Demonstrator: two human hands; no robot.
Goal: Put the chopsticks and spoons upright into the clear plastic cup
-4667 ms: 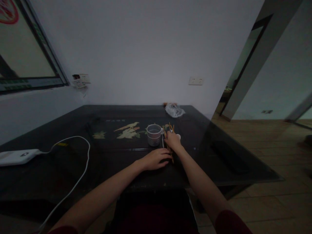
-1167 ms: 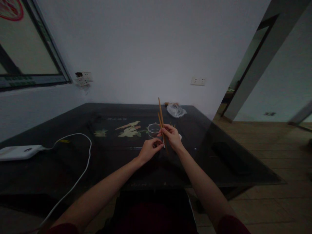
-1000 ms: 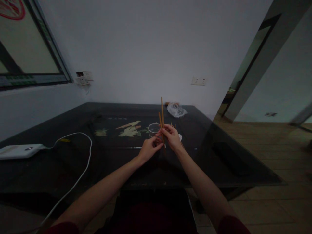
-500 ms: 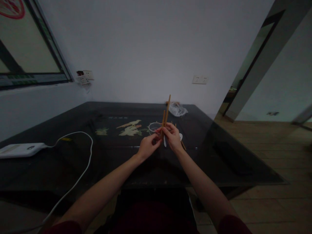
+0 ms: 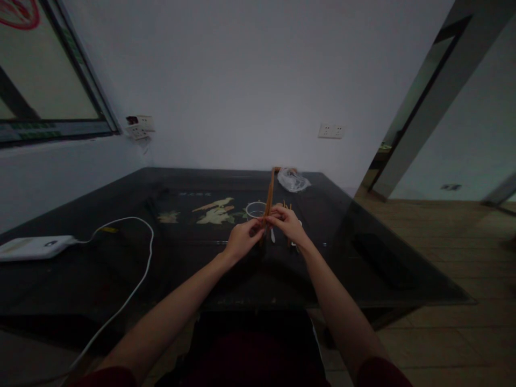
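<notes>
Both my hands meet over the dark glass table (image 5: 121,279). My right hand (image 5: 287,223) pinches a pair of wooden chopsticks (image 5: 269,193) that stand nearly upright, tips pointing away from me. My left hand (image 5: 241,241) is closed on their lower end. Just behind the hands stands a clear plastic cup (image 5: 255,209). More wooden sticks (image 5: 287,205) lie on the table by my right hand, with a small white object (image 5: 273,235) beneath it.
A crumpled clear plastic bag (image 5: 293,180) lies at the table's far edge. A white device (image 5: 34,247) with a white cable (image 5: 137,263) sits at the left. A dark flat object (image 5: 377,258) rests at the right. The wooden floor opens to the right.
Since 4.7 s ago my right hand lifted the chopsticks off the table. My left hand came up to grip them. In the last half second the two sticks came together, side by side.
</notes>
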